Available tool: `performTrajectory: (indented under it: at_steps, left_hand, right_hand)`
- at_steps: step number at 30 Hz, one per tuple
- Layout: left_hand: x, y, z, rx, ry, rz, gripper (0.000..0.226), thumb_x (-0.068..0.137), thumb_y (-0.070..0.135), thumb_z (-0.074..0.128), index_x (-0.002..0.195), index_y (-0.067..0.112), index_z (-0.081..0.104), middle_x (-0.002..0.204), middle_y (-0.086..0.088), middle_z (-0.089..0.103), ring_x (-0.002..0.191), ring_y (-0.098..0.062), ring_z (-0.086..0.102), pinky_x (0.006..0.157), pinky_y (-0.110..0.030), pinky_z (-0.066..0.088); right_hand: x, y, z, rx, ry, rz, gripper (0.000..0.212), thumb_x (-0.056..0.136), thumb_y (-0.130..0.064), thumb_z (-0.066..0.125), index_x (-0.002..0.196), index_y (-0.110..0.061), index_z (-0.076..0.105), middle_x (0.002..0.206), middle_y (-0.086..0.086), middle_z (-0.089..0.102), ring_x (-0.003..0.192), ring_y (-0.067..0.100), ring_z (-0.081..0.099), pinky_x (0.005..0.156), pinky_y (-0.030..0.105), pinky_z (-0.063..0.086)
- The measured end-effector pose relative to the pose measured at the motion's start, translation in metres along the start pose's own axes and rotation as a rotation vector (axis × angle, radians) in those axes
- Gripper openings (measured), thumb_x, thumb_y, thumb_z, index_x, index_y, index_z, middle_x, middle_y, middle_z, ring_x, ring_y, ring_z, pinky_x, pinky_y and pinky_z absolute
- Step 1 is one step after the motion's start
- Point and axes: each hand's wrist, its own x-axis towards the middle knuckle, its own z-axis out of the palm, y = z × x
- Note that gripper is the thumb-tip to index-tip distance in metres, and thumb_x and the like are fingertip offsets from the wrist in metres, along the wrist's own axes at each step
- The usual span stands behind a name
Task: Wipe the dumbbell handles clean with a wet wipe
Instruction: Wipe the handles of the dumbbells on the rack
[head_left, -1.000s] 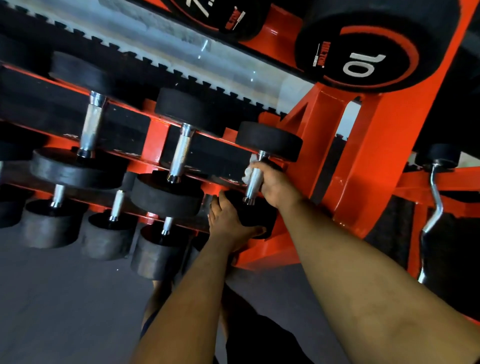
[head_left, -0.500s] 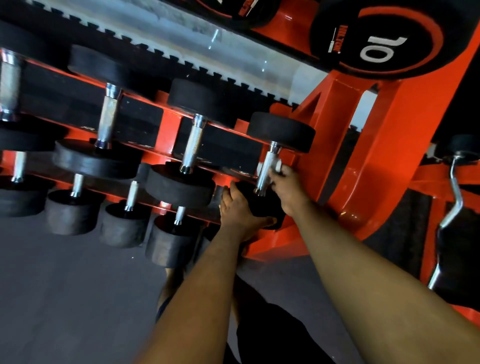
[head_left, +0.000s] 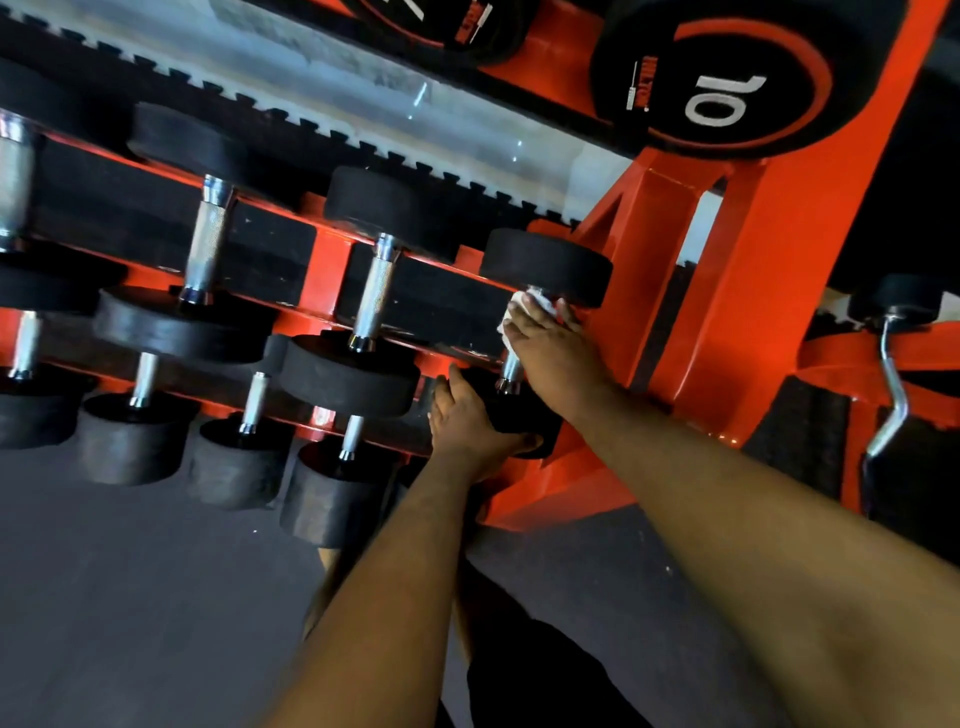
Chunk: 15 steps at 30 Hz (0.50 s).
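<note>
- I see the dumbbell (head_left: 545, 267) being cleaned sitting at the right end of the orange rack (head_left: 737, 291), on its middle shelf, just beside the rack's upright post.
- Its two heads are matte black rubber discs; the far head is in full view, while the near head is mostly covered by my left hand (head_left: 467, 415).
- The dumbbell handle (head_left: 510, 370) is bright chrome; only a short length near the lower collar shows below my right hand (head_left: 550, 351).
- My right hand wraps the upper part of that handle, fingers curled around it with the wet wipe (head_left: 522, 306) pressed between palm and metal. The wipe is white and crumpled, bunching out at the fingertips right under the far head.
- My left hand cups the near head, fingers laid up over its face and thumb hooked under its edge: a steadying grip on the rubber.
- To the left on the same shelf, a neighbouring dumbbell (head_left: 371, 291) shows a knurled chrome handle with polished collars, and another one (head_left: 205, 244) further left looks the same.
- On the lower shelf, smaller dumbbells stand in a row; one (head_left: 332, 478) is nearest my left forearm.
- On the top shelf, a larger dumbbell head (head_left: 727, 78) carries a red ring and the number 10.
- A curl bar (head_left: 891, 384) rests at the right edge, beyond the post.
- Below lies dark grey floor (head_left: 130, 597).
</note>
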Motion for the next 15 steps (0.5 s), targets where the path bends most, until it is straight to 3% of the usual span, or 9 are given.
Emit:
performTrajectory:
  at_steps: [3, 5, 7, 9, 12, 15]
  left_hand:
    - [-0.003, 0.001, 0.000, 0.005, 0.002, 0.012, 0.152, 0.059, 0.049, 0.094, 0.159, 0.009, -0.013, 0.167, -0.021, -0.003, 0.156, -0.032, -0.002, 0.127, -0.045, 0.003]
    - [-0.006, 0.003, -0.001, -0.004, -0.017, 0.015, 0.151, 0.061, 0.050, 0.093, 0.159, 0.010, -0.015, 0.167, -0.021, -0.005, 0.156, -0.033, -0.003, 0.127, -0.045, 0.001]
    - [-0.011, 0.004, -0.003, -0.011, -0.029, 0.022, 0.148, 0.064, 0.047, 0.092, 0.159, 0.010, -0.016, 0.168, -0.021, -0.005, 0.156, -0.033, -0.004, 0.126, -0.044, 0.001]
    - [-0.017, 0.001, -0.008, -0.053, -0.037, 0.039, 0.141, 0.070, 0.038, 0.091, 0.159, 0.009, -0.014, 0.168, -0.020, 0.000, 0.156, -0.032, 0.000, 0.126, -0.041, 0.005]
    - [-0.032, -0.008, -0.024, -0.151, 0.040, 0.106, 0.116, 0.081, 0.018, 0.082, 0.162, 0.007, -0.001, 0.166, -0.019, 0.018, 0.153, -0.030, 0.018, 0.122, -0.033, 0.019]
    - [-0.043, -0.022, -0.051, -0.085, 0.317, 0.255, 0.087, 0.084, 0.017, 0.077, 0.157, 0.008, 0.030, 0.153, -0.017, 0.040, 0.144, -0.032, 0.036, 0.120, -0.039, 0.030]
  right_hand:
    - [-0.016, -0.006, 0.002, -0.073, -0.115, -0.187, 0.050, 0.104, -0.023, 0.025, 0.150, -0.022, 0.043, 0.165, -0.001, 0.026, 0.155, 0.019, 0.012, 0.123, 0.047, 0.008]
    - [-0.025, -0.003, 0.004, -0.113, -0.207, -0.247, 0.046, 0.106, -0.025, 0.032, 0.151, -0.028, 0.042, 0.166, -0.003, 0.024, 0.155, 0.019, 0.013, 0.122, 0.046, 0.011]
    - [-0.032, 0.002, 0.007, -0.113, -0.300, -0.198, 0.043, 0.106, -0.031, 0.035, 0.146, -0.033, 0.049, 0.160, -0.004, 0.036, 0.150, 0.020, 0.028, 0.121, 0.046, 0.016]
    - [-0.043, 0.004, 0.004, 0.046, -0.306, -0.087, 0.038, 0.104, -0.038, 0.038, 0.134, -0.033, 0.060, 0.144, -0.001, 0.057, 0.133, 0.023, 0.050, 0.116, 0.041, 0.032]
    - [-0.059, -0.003, -0.004, 0.523, -0.130, 0.088, 0.039, 0.104, -0.024, 0.044, 0.139, -0.030, 0.059, 0.142, 0.000, 0.059, 0.130, 0.021, 0.054, 0.111, 0.039, 0.041]
    - [-0.056, -0.029, -0.016, 0.744, 0.158, 0.071, 0.055, 0.094, 0.004, 0.047, 0.142, -0.021, 0.058, 0.146, 0.004, 0.056, 0.135, 0.019, 0.052, 0.116, 0.029, 0.036]
